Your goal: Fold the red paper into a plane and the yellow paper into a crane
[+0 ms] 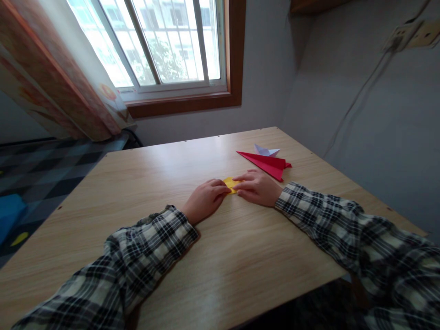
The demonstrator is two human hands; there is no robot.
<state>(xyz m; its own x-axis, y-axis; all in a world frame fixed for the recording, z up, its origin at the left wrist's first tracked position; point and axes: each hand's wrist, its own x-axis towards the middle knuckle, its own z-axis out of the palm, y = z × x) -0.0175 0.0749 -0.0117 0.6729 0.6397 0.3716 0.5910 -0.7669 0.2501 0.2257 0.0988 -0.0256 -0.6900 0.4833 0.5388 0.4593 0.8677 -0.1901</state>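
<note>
A small piece of folded yellow paper point(229, 183) lies on the wooden table point(165, 256), between my two hands. My left hand point(206, 198) grips its left edge with the fingers pressed together, and the thumb is near the lower side. From the right, my right hand point(258, 187) rests on the paper with its fingers stretched out and slightly apart. The fingers cover parts of the paper on both sides, so its full shape is hidden.
Just beyond my right hand lies a red paper plane point(266, 164). A white paper boat point(266, 151) sits behind it. Past the table's far edge are a wall and a window point(172, 46); a checkered surface point(41, 169) with a blue object point(10, 213) is at the left.
</note>
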